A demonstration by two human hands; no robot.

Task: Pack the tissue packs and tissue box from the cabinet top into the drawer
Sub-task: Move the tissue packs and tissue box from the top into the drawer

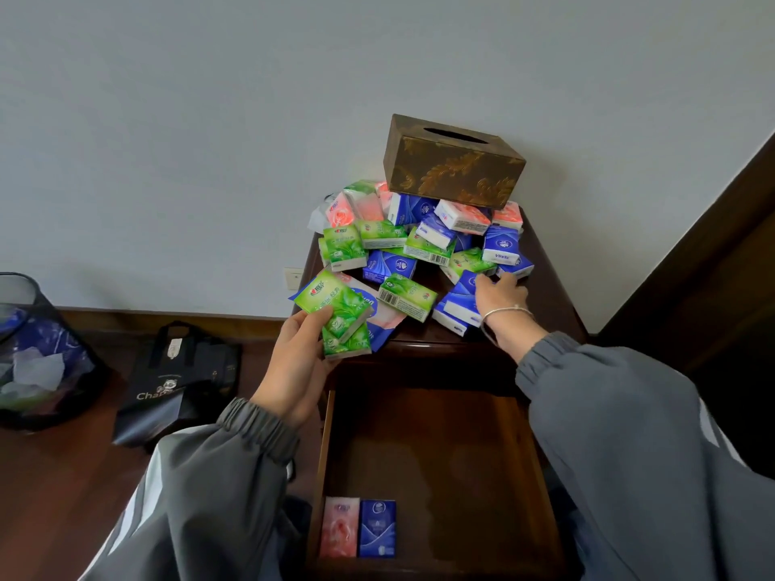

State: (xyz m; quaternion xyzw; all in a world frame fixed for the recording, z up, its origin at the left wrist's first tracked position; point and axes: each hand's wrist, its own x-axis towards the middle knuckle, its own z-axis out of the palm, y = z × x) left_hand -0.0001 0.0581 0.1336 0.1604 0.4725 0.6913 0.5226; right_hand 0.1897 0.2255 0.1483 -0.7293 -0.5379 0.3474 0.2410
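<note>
I have my left hand (300, 354) closed around two green packs (341, 318), held just off the front left corner of the cabinet top (553, 287), above the open drawer (541, 475). My right hand (499, 297) reaches into the heap of tissue packs (419, 245), fingers curled onto a blue pack (463, 304) at the near right edge; I cannot tell whether they have actually clamped it or only touch it, since the palm faces away. The tissue box (455, 161) sits tilted on the back of the heap, resting on loose packs. In the drawer, a pink pack (339, 526) and a blue one (377, 528) lie flat, side by side, in the near left corner.

To do this well, I would draw from the near edge only, so nothing under the box shifts and tips it. Then I would lay the packs flat beside the two already placed, continuing that row, leaving a clear stretch for the box.
</note>
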